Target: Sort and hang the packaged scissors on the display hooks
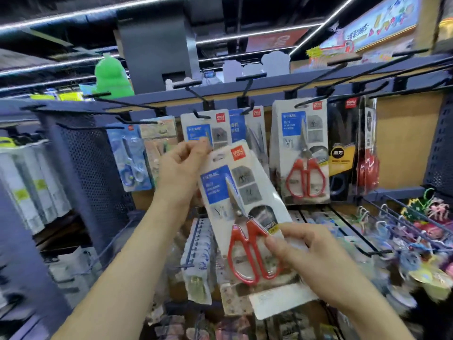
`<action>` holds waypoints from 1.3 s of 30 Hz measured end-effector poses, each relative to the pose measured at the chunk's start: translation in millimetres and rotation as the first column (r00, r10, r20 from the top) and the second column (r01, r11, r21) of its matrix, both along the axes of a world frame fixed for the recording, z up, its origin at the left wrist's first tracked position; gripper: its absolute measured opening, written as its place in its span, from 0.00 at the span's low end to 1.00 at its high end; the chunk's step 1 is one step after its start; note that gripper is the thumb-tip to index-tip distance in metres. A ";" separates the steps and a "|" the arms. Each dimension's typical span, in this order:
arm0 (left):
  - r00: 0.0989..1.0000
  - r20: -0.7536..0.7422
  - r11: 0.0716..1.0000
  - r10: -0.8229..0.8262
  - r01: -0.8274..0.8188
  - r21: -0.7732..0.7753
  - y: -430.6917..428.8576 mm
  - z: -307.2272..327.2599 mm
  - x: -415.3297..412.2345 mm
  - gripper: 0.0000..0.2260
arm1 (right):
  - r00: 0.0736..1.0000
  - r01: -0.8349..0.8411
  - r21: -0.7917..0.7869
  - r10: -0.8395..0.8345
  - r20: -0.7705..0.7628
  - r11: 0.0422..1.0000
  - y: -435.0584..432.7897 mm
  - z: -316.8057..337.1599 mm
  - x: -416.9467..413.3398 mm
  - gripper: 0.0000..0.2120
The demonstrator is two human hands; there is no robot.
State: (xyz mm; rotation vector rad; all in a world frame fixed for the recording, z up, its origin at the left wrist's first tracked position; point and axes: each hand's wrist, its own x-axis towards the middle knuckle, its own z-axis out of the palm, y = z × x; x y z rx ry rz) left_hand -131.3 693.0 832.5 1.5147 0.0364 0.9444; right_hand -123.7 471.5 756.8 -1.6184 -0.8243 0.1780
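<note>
A white card pack of red-handled scissors is tilted in front of the shelf, its hang hole at the top left. My left hand pinches its top left corner. My right hand grips its lower right edge, thumb over the pack beside the red handles. Behind it a matching pack hangs on a black hook. Another red-handled pack hangs further right on its own hook.
More packs hang along the rail: blue scissors at the left, a black and yellow pack and a red one at the right. Several bare hooks stick out above. Wire pegs with small colourful goods fill the lower right.
</note>
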 end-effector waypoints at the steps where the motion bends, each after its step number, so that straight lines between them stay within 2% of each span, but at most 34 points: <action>1: 0.992 0.022 0.992 0.122 -0.123 0.024 14.2 0.3 8.6 0.06 | 0.999 0.031 0.046 -0.030 -0.013 0.998 0.4 -2.2 3.5 0.15; 3: 0.944 -0.036 0.937 0.327 -0.319 0.145 38.5 -2.8 22.4 0.13 | 0.995 0.103 0.097 -0.101 -0.025 0.990 3.3 -4.7 8.0 0.17; 5: 0.930 -0.163 0.923 0.330 -0.282 0.263 48.4 -12.5 35.2 0.19 | 0.990 0.139 0.112 -0.137 -0.025 0.984 4.8 -5.2 9.5 0.17; 8: 0.913 -0.200 0.902 0.354 -0.278 0.330 44.3 -19.5 46.2 0.15 | 0.983 0.183 0.127 -0.181 -0.027 0.975 5.4 -4.0 9.9 0.19; 11: 0.931 -0.160 0.935 0.328 -0.295 0.198 44.5 -15.4 52.8 0.10 | 0.977 0.213 0.145 -0.215 -0.003 0.966 4.6 -4.0 10.3 0.17; 14: 0.977 -0.143 0.988 0.156 -0.152 0.040 38.6 -7.9 55.5 0.06 | 0.978 0.206 0.159 -0.210 0.009 0.965 1.9 -4.4 11.3 0.16; 16: 0.994 -0.076 0.997 0.075 -0.076 -0.012 34.3 -2.0 54.4 0.04 | 0.982 0.185 0.186 -0.190 0.005 0.965 -0.2 -2.9 11.4 0.14; 18: 0.994 -0.006 0.994 0.110 -0.110 0.014 34.1 5.7 45.8 0.06 | 0.989 0.147 0.207 -0.149 -0.005 0.967 -2.7 0.2 11.0 0.11; 19: 0.987 0.009 0.984 0.163 -0.163 0.075 36.5 8.7 38.3 0.07 | 0.992 0.127 0.220 -0.125 -0.019 0.967 -4.1 2.3 10.4 0.11; 22: 0.964 0.051 0.940 0.261 -0.266 0.212 47.3 16.8 10.7 0.11 | 0.998 0.059 0.217 -0.057 -0.017 0.974 -10.1 4.1 11.8 0.24; 23: 0.960 0.063 0.931 0.271 -0.279 0.236 49.6 21.3 1.3 0.11 | 0.999 0.047 0.205 -0.043 -0.022 0.978 -10.5 5.9 12.0 0.25; 26: 0.943 0.100 0.889 0.318 -0.333 0.314 47.2 41.8 -18.2 0.12 | 1.000 0.009 0.171 -0.007 -0.016 0.985 -7.4 16.4 11.6 0.12; 28: 0.962 0.056 0.921 0.266 -0.270 0.281 41.3 54.0 -26.0 0.14 | 1.000 -0.007 0.140 0.008 -0.008 0.990 -6.2 21.3 11.5 0.13; 32: 0.986 -0.030 0.969 0.162 -0.153 0.192 49.4 55.0 -49.2 0.16 | 1.000 -0.029 0.171 0.030 -0.001 0.985 -8.5 24.7 16.4 0.29; 34: 0.982 -0.034 0.973 0.185 -0.178 0.148 60.2 48.0 -66.7 0.16 | 0.998 -0.060 0.137 0.060 0.002 0.989 -5.5 29.4 16.9 0.25; 37: 0.984 -0.034 0.981 0.176 -0.173 0.084 71.0 33.1 -85.5 0.14 | 0.995 -0.090 0.160 0.097 -0.033 0.983 7.4 38.9 14.9 0.12; 39: 0.991 -0.086 0.992 0.106 -0.100 0.073 69.5 24.0 -89.4 0.14 | 0.994 -0.095 0.160 0.101 -0.030 0.983 20.5 45.3 11.8 0.12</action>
